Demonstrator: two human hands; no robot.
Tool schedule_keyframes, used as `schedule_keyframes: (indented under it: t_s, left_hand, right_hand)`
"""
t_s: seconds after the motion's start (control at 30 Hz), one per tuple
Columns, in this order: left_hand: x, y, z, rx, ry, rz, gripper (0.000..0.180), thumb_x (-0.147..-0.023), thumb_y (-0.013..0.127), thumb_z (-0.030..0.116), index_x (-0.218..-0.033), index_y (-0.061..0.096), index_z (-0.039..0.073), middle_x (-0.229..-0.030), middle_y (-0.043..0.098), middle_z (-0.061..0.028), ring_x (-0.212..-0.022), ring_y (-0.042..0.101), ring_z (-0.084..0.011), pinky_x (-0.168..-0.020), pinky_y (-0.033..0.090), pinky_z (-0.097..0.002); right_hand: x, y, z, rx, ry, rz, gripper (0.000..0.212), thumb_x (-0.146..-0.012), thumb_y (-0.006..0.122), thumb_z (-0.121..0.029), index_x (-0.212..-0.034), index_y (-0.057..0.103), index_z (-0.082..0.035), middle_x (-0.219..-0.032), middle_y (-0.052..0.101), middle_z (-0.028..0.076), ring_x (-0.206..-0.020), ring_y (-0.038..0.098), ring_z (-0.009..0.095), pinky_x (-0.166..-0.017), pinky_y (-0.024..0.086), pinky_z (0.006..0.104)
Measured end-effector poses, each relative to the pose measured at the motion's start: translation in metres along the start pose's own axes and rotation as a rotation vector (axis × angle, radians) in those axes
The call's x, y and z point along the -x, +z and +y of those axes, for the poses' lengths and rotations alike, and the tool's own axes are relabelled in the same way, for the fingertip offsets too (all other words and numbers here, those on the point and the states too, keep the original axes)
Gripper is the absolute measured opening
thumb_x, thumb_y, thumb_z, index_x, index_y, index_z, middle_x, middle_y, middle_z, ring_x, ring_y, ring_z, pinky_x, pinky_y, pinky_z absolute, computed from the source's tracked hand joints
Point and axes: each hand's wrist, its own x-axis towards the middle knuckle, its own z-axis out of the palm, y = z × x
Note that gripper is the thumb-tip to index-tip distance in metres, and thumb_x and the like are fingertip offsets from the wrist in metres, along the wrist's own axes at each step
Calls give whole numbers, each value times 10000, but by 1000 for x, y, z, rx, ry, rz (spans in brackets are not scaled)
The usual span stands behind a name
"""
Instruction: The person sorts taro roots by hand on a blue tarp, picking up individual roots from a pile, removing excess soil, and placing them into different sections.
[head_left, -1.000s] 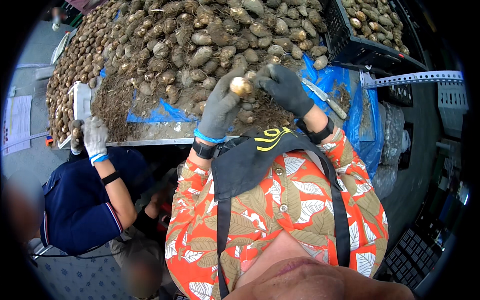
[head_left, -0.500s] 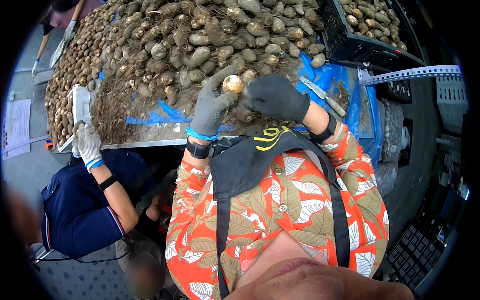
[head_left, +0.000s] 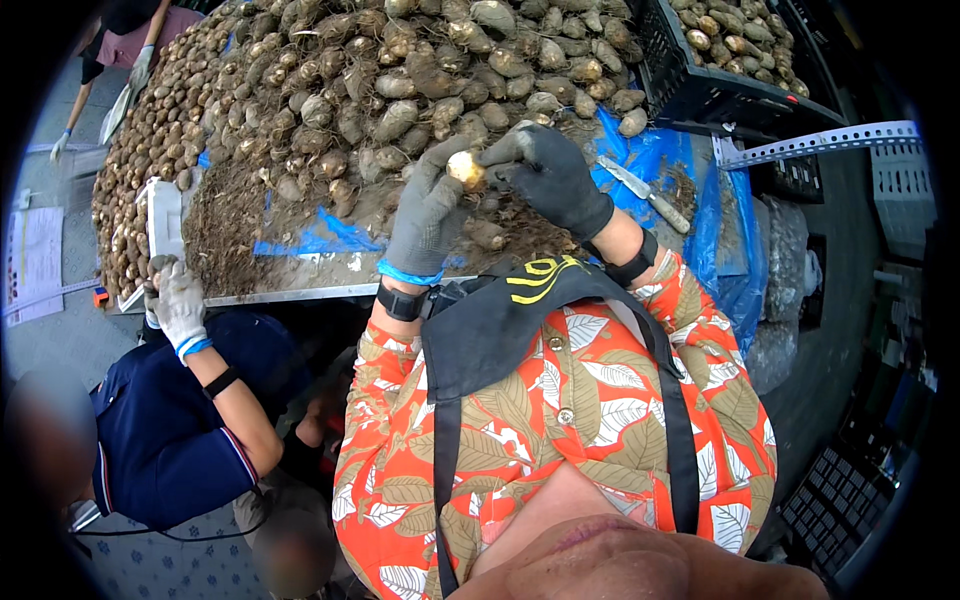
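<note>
My left hand (head_left: 430,205), in a grey work glove, is closed around a small taro corm (head_left: 466,169) whose pale, bare end faces up. My right hand (head_left: 555,178), in a darker glove, is at the corm's right side. Its fingers are bent together with their tips at the corm; anything between them is hidden. Another brown taro (head_left: 486,235) lies on the table just below my hands. Beyond them rises a big heap of hairy, soil-covered taro corms (head_left: 400,120). A knife (head_left: 645,190) with a worn handle rests to the right, on blue plastic sheeting.
A black crate (head_left: 700,85) of taro stands at the far right, near a perforated metal bar (head_left: 820,145). Smaller, cleaner corms (head_left: 150,140) spread along the left. A co-worker's gloved hand (head_left: 180,300) is at the left table edge. Another person (head_left: 150,50) works at the far left.
My right hand has lifted slightly, its fingers now more visible beside the corm. My left hand still holds the corm. The co-worker's hand at the left edge has shifted a little.
</note>
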Motion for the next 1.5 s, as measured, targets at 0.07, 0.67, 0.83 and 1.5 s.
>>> schedule_keyframes:
  t_s: [0.07, 0.67, 0.83, 1.5]
  left_hand:
    - [-1, -14, -10, 106, 51, 30, 528, -911, 594, 281, -1345, 409, 43, -1197, 525, -69, -1030, 544, -171, -817, 500, -317]
    - [4, -7, 1, 82, 59, 154, 540, -927, 564, 328, -1349, 429, 19, -1203, 553, -72, -985, 541, -132, -746, 456, -269]
    - [4, 5, 4, 10, 132, 87, 535, -913, 582, 295, -1334, 433, 1, -1206, 547, -81, -1021, 542, -137, -800, 466, -267]
    - [11, 4, 1, -528, 164, 209, 756, -843, 660, 260, -1438, 279, -9, -1406, 400, -162, -1215, 486, -251, -997, 425, -357]
  right_hand:
    - [7, -3, 14, 132, 89, -197, 182, -798, 697, -155, -963, 677, -82, -870, 658, 107, -793, 633, 285, -713, 485, 367]
    - [20, -9, 17, 218, -1, -444, 117, -768, 687, -126, -878, 665, -95, -807, 615, 90, -774, 598, 312, -720, 481, 409]
    - [-1, -34, -3, -35, 323, -241, 321, -768, 657, -379, -875, 671, -77, -831, 651, 138, -821, 635, 318, -729, 501, 403]
    - [-1, 29, 7, -327, 222, -49, 269, -873, 594, -318, -978, 686, -89, -955, 634, 136, -943, 615, 245, -793, 475, 366]
